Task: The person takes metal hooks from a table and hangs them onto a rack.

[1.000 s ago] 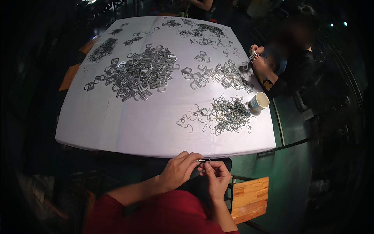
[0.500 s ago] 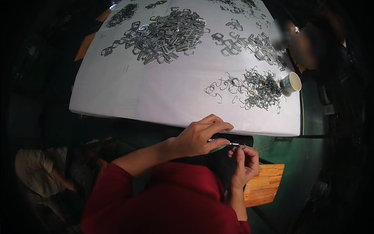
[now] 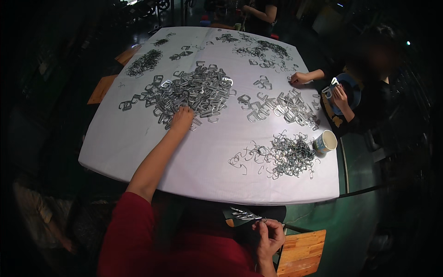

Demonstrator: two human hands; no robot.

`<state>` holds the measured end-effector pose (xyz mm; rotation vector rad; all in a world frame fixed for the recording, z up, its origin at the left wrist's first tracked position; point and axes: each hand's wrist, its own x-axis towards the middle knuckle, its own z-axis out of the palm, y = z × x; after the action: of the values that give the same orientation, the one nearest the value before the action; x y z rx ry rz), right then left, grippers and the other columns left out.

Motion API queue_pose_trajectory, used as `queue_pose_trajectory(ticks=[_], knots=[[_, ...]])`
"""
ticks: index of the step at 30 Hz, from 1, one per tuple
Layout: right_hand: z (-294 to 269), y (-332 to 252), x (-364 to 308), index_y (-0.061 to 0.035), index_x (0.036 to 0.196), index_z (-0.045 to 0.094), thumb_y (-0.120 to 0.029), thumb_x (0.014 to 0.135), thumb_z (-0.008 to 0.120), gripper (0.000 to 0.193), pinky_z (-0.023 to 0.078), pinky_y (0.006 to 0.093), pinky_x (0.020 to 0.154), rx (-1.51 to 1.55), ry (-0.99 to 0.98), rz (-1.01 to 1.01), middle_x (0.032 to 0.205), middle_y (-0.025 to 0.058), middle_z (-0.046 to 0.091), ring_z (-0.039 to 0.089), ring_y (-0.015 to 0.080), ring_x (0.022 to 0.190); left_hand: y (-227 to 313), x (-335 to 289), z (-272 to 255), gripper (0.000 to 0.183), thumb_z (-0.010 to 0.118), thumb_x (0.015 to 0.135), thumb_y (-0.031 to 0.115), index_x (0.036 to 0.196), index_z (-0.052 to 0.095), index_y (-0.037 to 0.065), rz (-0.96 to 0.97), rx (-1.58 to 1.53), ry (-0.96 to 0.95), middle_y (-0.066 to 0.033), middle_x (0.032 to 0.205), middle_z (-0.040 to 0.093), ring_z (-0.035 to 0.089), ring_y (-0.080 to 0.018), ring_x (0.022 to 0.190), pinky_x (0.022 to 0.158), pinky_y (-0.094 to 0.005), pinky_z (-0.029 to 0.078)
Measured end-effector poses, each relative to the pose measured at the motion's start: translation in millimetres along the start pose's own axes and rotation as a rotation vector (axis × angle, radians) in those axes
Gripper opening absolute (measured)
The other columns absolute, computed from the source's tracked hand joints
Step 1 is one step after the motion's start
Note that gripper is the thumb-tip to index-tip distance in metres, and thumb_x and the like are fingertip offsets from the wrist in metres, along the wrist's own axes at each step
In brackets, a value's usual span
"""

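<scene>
My left hand (image 3: 183, 118) reaches far over the table to the near edge of a big pile of grey metal hook-shaped buckles (image 3: 203, 90). Its fingers are bent down together among the buckles; what is between them, if anything, is hidden. Low over my lap, my right hand (image 3: 271, 233) pinches a small bent wire hook (image 3: 264, 220) between thumb and fingers. Right beside its fingertips is a row of shiny metal pieces (image 3: 243, 213); whether they hang from the wire I cannot tell. A heap of thin bent wire hooks (image 3: 293, 154) lies at the table's near right.
A paper cup (image 3: 326, 142) stands tilted at the right edge of the white-covered table (image 3: 124, 147). More buckles (image 3: 288, 108) and small piles lie beyond. A co-worker's hands (image 3: 340, 98) work at the right by a blue bowl (image 3: 351, 90). Wooden stools (image 3: 302, 253) stand around.
My left hand has left my right hand and moved forward and left onto the buckle pile. My right hand stays over my lap with the wire hook. The view has tilted up, showing the co-worker.
</scene>
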<state>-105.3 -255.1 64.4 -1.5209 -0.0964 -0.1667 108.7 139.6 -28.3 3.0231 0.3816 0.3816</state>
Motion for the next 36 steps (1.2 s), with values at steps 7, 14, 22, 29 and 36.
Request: queue_pose_trajectory(ticks=[7,14,22,29,36], knots=[[-10,4,5,0.0040,0.087,0.056,0.002,0.084,0.061,0.006,0.054,0.0275,0.063,-0.059,-0.025,-0.005,0.078,0.0108,0.061,0.063,0.0158,0.066,-7,5,-33,0.021,0.061,0.082,0.016,0.096,0.064,0.001,0.128,-0.182,0.454,-0.0101,0.086,0.061,0.059,-0.0268,0.078,0.063,-0.0363,0.049],[-10,9,2,0.0048,0.084,0.061,0.002,0.082,0.064,0.005,0.050,0.0200,0.059,-0.009,0.020,0.014,0.077,0.0091,0.065,0.063,0.0107,0.067,-15,-2,-39,0.021,0.060,0.088,0.021,0.096,0.067,0.002,-0.288,-1.181,0.107,0.0007,0.069,0.060,0.050,-0.0058,0.056,0.048,-0.0213,0.039],[-8,10,-1,0.0047,0.086,0.058,0.001,0.084,0.061,0.005,0.053,0.0244,0.064,-0.094,-0.031,-0.019,0.079,0.0099,0.063,0.063,0.0131,0.068,57,-62,-78,0.019,0.065,0.082,0.007,0.100,0.057,0.002,0.065,-1.027,-0.027,-0.0035,0.076,0.063,0.063,-0.0088,0.070,0.055,-0.0244,0.052],[0,5,11,0.0020,0.085,0.063,-0.003,0.083,0.064,0.006,0.050,0.0230,0.058,-0.188,-0.082,-0.019,0.076,0.0087,0.065,0.064,0.0117,0.065,174,-156,-162,0.025,0.062,0.083,0.006,0.107,0.057,0.001,0.243,-1.051,-0.520,-0.0108,0.085,0.068,0.065,-0.0141,0.071,0.062,-0.0257,0.052],[3,12,15,0.0018,0.085,0.062,-0.003,0.082,0.065,0.007,0.051,0.0238,0.055,-0.268,-0.051,-0.087,0.076,0.0093,0.064,0.064,0.0133,0.063,193,-184,-165,0.022,0.061,0.082,0.006,0.104,0.064,0.001,0.390,-1.087,-0.443,-0.0094,0.086,0.067,0.064,-0.0154,0.073,0.063,-0.0256,0.049]])
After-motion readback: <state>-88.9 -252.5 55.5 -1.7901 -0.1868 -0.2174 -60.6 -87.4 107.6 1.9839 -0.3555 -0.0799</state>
